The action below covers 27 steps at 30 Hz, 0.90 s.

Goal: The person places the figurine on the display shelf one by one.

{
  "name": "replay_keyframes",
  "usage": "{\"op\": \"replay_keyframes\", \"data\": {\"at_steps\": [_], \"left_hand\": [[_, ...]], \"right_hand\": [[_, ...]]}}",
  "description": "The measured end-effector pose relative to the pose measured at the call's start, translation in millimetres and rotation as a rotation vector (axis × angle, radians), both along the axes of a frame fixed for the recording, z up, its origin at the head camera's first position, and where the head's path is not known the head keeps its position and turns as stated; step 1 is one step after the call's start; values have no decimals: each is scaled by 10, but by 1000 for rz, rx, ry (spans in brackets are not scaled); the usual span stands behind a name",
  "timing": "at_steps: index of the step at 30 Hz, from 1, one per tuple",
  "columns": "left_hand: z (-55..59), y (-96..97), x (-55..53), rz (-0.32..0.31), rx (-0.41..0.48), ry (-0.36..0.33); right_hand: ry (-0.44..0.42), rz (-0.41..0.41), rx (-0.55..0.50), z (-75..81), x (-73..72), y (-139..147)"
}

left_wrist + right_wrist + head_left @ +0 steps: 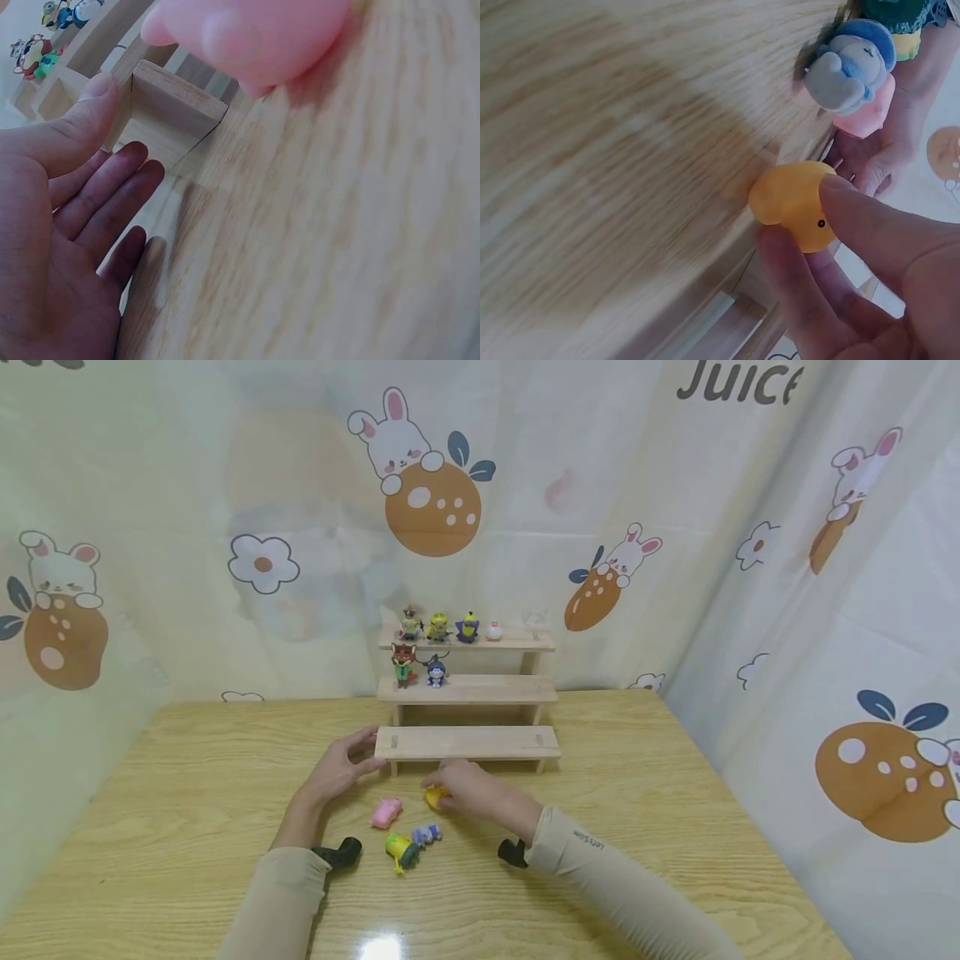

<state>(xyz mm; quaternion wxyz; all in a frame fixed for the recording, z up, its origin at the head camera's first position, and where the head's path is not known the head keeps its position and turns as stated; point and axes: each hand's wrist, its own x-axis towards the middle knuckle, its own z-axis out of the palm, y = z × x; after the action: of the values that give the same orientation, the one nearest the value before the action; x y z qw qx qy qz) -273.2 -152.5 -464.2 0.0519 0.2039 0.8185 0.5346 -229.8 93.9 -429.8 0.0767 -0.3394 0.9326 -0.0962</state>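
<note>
My right hand (pixel 474 792) pinches a small yellow toy figure (pixel 791 199) with a black dot eye between thumb and fingers, just in front of the lowest step of the wooden display stand (pixel 465 742). At the left end of that step is my left hand (pixel 341 768), fingers extended and fingertips right at the wood. Between the forearms lie a pink toy (pixel 386 812), a blue-grey figure (pixel 427 835) with a blue cap, and a yellow and green figure (pixel 402 850) on its side.
On the stand's top step stand several small figures, among them a white one (pixel 493 631). The middle step holds a fox figure (pixel 403 665) and a dark blue figure (pixel 436 672). A printed curtain (pixel 315 635) hangs behind the wooden table (pixel 187 827).
</note>
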Motion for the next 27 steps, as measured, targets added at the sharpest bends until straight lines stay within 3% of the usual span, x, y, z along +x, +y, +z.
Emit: {"op": "replay_keyframes", "data": {"at_steps": [5,13,27], "left_hand": [[-8,0,5,-1,6,-5],[1,1,9,0,12,-13],[16,5,16,2,12,-13]], "right_hand": [[25,-36,-19,-2,4,-3],[21,2,-15,-20,-17,15],[6,-20,-63,34,-7,4]]}}
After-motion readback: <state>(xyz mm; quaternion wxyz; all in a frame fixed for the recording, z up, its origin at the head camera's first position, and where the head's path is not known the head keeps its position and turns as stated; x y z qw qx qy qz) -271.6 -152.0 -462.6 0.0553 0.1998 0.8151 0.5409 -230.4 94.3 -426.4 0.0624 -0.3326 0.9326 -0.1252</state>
